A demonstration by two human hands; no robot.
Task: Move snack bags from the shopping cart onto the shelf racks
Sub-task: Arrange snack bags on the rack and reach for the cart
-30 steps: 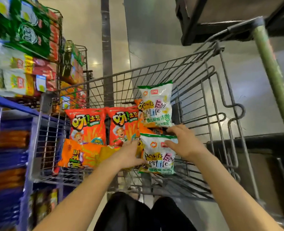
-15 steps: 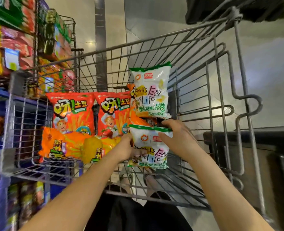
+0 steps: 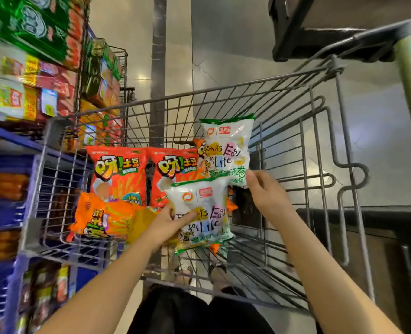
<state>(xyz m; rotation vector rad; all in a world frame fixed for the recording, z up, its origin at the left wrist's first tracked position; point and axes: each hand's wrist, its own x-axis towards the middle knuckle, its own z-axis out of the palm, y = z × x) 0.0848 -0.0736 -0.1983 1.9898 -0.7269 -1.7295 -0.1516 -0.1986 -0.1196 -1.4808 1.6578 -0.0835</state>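
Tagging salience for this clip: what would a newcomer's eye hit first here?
Two white-and-green snack bags mid-cart: the left hand holds the near white bag, thumb across its front, while the right hand seems to pinch the lower corner of the upright white bag behind it. Then the red bags standing upright to their left in the shopping cart, an orange bag lying before them, and blurred stocked shelves alongside.

A shop — stocked shelf racks [image 3: 30, 75] beside a wire shopping cart [image 3: 320, 131].

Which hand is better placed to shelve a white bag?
Left hand: it grips the lower white bag, nearer the shelf racks; right hand only reaches the upper white bag.
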